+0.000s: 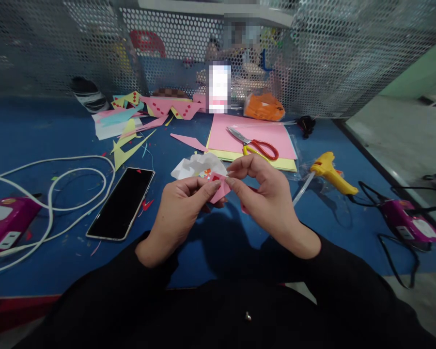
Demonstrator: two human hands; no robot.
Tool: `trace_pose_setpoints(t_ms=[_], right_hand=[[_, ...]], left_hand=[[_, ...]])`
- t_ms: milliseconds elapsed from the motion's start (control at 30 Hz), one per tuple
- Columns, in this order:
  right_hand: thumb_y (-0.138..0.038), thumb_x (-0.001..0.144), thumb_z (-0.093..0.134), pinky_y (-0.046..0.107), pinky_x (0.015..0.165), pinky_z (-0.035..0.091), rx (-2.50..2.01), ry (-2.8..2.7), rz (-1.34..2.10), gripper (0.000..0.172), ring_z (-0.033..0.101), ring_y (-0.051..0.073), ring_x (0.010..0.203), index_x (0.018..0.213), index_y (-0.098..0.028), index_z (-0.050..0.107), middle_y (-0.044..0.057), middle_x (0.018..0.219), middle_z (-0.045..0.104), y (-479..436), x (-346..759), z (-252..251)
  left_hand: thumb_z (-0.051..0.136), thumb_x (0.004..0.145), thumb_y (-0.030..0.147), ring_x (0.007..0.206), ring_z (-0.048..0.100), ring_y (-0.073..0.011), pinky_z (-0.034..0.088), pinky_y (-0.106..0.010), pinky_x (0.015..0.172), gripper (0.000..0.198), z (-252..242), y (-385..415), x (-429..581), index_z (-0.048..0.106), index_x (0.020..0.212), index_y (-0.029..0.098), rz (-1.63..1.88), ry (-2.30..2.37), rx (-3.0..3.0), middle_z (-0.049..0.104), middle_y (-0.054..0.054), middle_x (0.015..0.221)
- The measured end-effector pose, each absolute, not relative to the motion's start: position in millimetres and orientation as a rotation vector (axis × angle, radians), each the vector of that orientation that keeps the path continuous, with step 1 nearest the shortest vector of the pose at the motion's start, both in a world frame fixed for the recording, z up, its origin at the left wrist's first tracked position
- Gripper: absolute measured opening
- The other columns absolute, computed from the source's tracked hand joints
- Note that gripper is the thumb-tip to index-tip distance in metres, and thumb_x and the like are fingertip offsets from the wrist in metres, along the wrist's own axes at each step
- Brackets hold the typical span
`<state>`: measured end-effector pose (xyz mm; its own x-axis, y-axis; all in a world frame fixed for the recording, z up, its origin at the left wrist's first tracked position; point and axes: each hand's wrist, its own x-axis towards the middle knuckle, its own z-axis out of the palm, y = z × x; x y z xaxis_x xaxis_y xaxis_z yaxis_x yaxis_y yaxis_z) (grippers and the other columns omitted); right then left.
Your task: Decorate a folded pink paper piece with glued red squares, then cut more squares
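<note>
- Purple power strip (16,223), at the left edge of the blue bench (203,264).
- White cable (51,203), looped over the bench beside the power strip.
- Black-and-white bundle (89,94), towards the back.
- Dark-screened phone (121,206), flat and slanted, inside of the cable loops.
- Yellow paper offcuts (121,156), strewn behind the phone, with pink and blue ones near them.
- Left hand (179,208), black-sleeved; grip pinched, thumb over fingers, on the pink paper piece.
- Pink-and-yellow paper cutout (174,106) with red diamonds, at the back.
- Crumpled white paper (192,166), small coloured bits on it, just beyond the left hand.
- Pink paper piece (220,190), red patch on its face, raised between both hands.
- Pink sheets (220,133), over yellow ones, bearing red-handled scissors (264,147).
- Orange bundle (264,107), behind the sheets.
- Right hand (271,201), black-sleeved; grip pinched on the piece's right edge.
- Yellow glue gun (330,173), lying right of the sheets.
- Purple box (409,220) with black cord, far right.
</note>
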<state>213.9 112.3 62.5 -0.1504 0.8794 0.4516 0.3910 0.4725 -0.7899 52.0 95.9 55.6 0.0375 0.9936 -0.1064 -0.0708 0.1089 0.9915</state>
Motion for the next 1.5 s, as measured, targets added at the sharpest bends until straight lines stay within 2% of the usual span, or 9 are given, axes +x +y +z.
trace_pose_setpoints(t_ms=[267, 433, 667, 833, 1000, 1100, 1200, 1300, 1500], right_hand=[[-0.014, 0.085, 0.063, 0.039, 0.078, 0.050, -1.121, -1.695, 0.587, 0.009, 0.065, 0.019, 0.081, 0.091, -0.021, 0.061, 0.000, 0.080, 0.068, 117, 221, 66], [-0.013, 0.086, 0.061, 0.040, 0.080, 0.050, -1.060, -1.773, 0.456, 0.010, 0.066, 0.017, 0.078, 0.090, -0.022, 0.058, -0.001, 0.082, 0.068, 117, 219, 65], [-0.012, 0.087, 0.058, 0.045, 0.087, 0.049, -1.045, -1.844, 0.364, 0.011, 0.067, 0.018, 0.080, 0.090, -0.022, 0.057, -0.001, 0.082, 0.069, 118, 220, 64], [-0.014, 0.088, 0.059, 0.046, 0.092, 0.049, -1.057, -1.878, 0.311, 0.010, 0.069, 0.019, 0.081, 0.090, -0.024, 0.057, -0.001, 0.080, 0.070, 119, 218, 65], [-0.024, 0.092, 0.060, 0.043, 0.093, 0.051, -1.097, -1.908, 0.113, 0.010, 0.070, 0.023, 0.097, 0.101, -0.023, 0.061, 0.007, 0.101, 0.075, 123, 238, 73], [-0.027, 0.091, 0.057, 0.054, 0.099, 0.044, -1.265, -1.808, -0.078, 0.019, 0.066, 0.031, 0.102, 0.107, -0.019, 0.063, 0.014, 0.107, 0.073, 127, 280, 74], [-0.029, 0.091, 0.052, 0.051, 0.097, 0.043, -1.991, -1.809, -0.483, 0.038, 0.062, 0.037, 0.112, 0.124, -0.013, 0.059, 0.021, 0.121, 0.068, 127, 338, 69], [-0.022, 0.087, 0.051, 0.051, 0.082, 0.044, -2.195, -1.820, -0.466, 0.030, 0.065, 0.042, 0.096, 0.108, -0.007, 0.067, 0.027, 0.098, 0.071, 125, 384, 57], [-0.015, 0.072, 0.059, 0.043, 0.072, 0.039, -2.180, -1.881, -0.349, 0.008, 0.063, 0.034, 0.081, 0.077, -0.018, 0.064, 0.017, 0.080, 0.068, 140, 413, 27]], left_hand=[[0.087, 0.072, 0.038, 0.055, 0.069, -0.0124, 0.045, -0.017, 0.047, 0.031, 51, 99, 50, 0.071, 0.090, 0.018, 1.209, 1.202, 1.033, 0.072, 0.002, 0.064], [0.081, 0.077, 0.028, 0.055, 0.069, -0.0097, 0.047, -0.015, 0.051, 0.014, 53, 96, 51, 0.074, 0.081, 0.017, 1.237, 1.292, 1.148, 0.072, 0.002, 0.061], [0.084, 0.073, 0.036, 0.056, 0.072, -0.0141, 0.043, -0.016, 0.044, 0.028, 49, 98, 48, 0.074, 0.092, 0.017, 1.193, 1.283, 1.070, 0.074, 0.000, 0.065], [0.081, 0.076, 0.032, 0.052, 0.068, -0.0116, 0.044, -0.017, 0.046, 0.017, 49, 98, 49, 0.076, 0.081, 0.016, 1.204, 1.273, 1.138, 0.073, 0.000, 0.067], [0.081, 0.076, 0.037, 0.054, 0.068, -0.0121, 0.041, -0.016, 0.043, 0.023, 51, 100, 48, 0.074, 0.080, 0.016, 1.178, 1.268, 1.050, 0.070, 0.001, 0.065], [0.081, 0.076, 0.039, 0.054, 0.068, -0.0114, 0.041, -0.016, 0.043, 0.025, 51, 103, 47, 0.072, 0.080, 0.015, 1.193, 1.265, 1.026, 0.070, 0.001, 0.067], [0.082, 0.075, 0.038, 0.053, 0.068, -0.0107, 0.042, -0.015, 0.043, 0.026, 52, 104, 46, 0.071, 0.080, 0.015, 1.214, 1.262, 0.995, 0.071, 0.000, 0.068], [0.084, 0.073, 0.039, 0.052, 0.068, -0.0107, 0.042, -0.016, 0.042, 0.029, 52, 104, 47, 0.071, 0.080, 0.014, 1.217, 1.247, 0.974, 0.072, -0.001, 0.070], [0.085, 0.072, 0.038, 0.051, 0.068, -0.0113, 0.043, -0.018, 0.043, 0.028, 52, 105, 47, 0.071, 0.080, 0.014, 1.220, 1.227, 0.936, 0.075, -0.003, 0.075]])
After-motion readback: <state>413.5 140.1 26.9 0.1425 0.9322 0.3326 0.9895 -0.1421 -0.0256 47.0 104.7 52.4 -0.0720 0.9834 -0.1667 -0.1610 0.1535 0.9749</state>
